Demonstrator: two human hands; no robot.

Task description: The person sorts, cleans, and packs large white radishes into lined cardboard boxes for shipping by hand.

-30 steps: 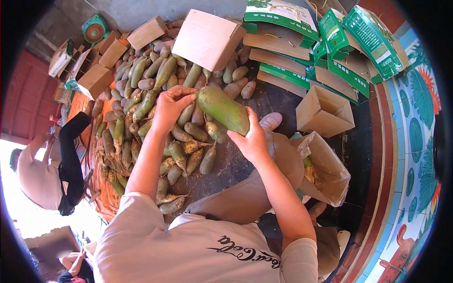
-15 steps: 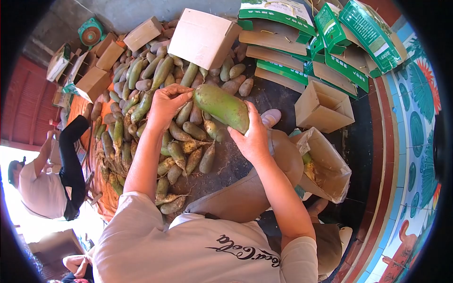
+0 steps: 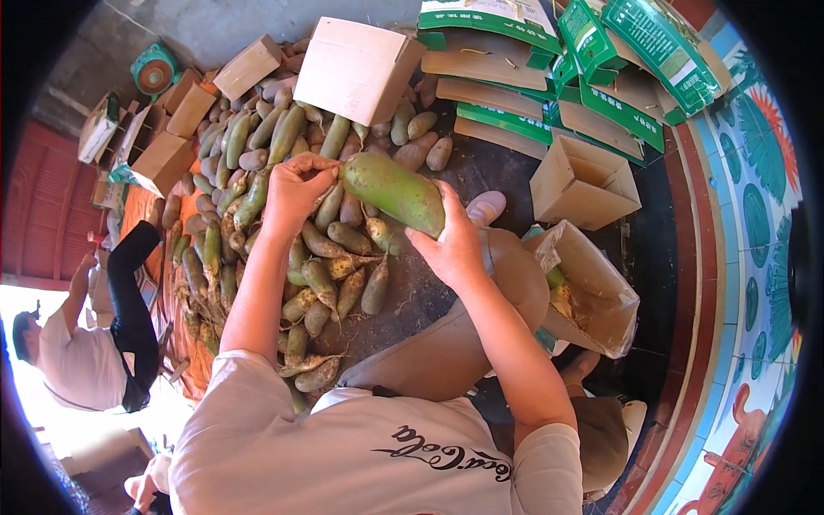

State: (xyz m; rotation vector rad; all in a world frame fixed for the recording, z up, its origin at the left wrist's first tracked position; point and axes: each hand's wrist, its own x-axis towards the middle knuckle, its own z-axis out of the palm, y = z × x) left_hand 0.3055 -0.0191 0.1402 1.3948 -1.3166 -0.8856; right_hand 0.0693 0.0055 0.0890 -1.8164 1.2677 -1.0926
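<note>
A dark, soil-smeared floor (image 3: 410,290) spreads under the hands, with a grey wall (image 3: 249,19) beyond them and painted tiles (image 3: 755,215) far to their right. Between the hands is a thick green radish (image 3: 393,190), held up over the floor and lying aslant, its higher end toward the left hand. The left hand (image 3: 296,190) is nearly closed, thumb and fingers pinched together at that end, by the tip. The right hand (image 3: 448,245) is partly open, curved around the opposite end with the thumb on the near side. A large heap of radishes (image 3: 249,159) lies below, beyond and to the left of the left hand. Beyond both hands, a pale carton (image 3: 352,73) sits on the heap. Past the right hand are green printed boxes (image 3: 493,64), stacked and overlapping; nearer, to its right, stand an open brown box (image 3: 584,184) and a plastic-lined box (image 3: 601,296) with produce inside. Another person (image 3: 86,360) is well to the left of the hands.
</note>
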